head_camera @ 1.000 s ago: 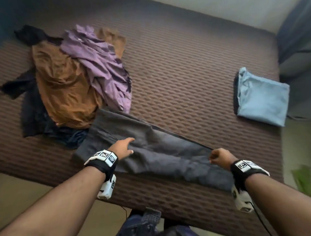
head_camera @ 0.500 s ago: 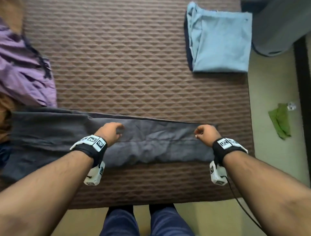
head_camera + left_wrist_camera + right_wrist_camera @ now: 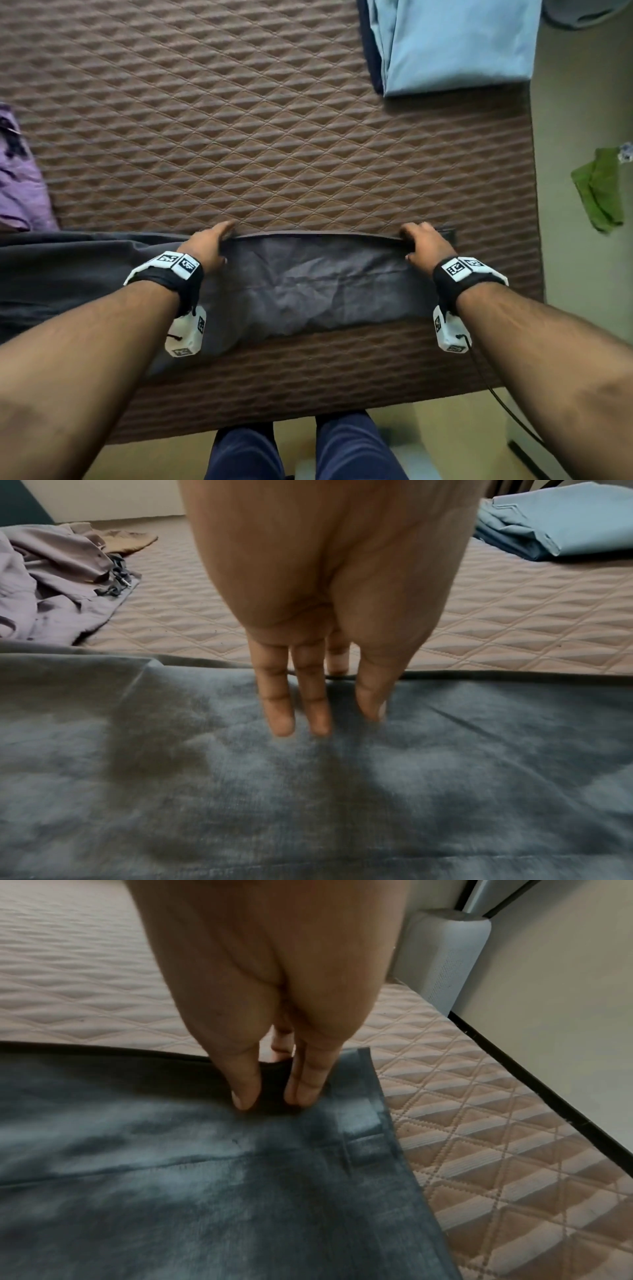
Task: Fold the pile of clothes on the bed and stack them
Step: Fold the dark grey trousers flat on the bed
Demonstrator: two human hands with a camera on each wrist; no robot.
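Since half a second ago both hands have slid from the middle of the dark grey trousers [image 3: 308, 284] out to their far edge. The trousers lie flat and lengthwise along the near side of the bed [image 3: 274, 137] — hem end to the right. The left hand [image 3: 207, 245] rests on that far edge with straight fingers [image 3: 277, 710] laid on the cloth. The right hand [image 3: 423, 245] sits near the hem, its thumb and fingers [image 3: 245, 1080] pinching up a fold of the trousers. Further out, a folded light blue garment [image 3: 455, 44] lies at the far right of the bed, a crumpled purple garment [image 3: 17, 185] at the left — and a green cloth [image 3: 599, 188] on the floor.
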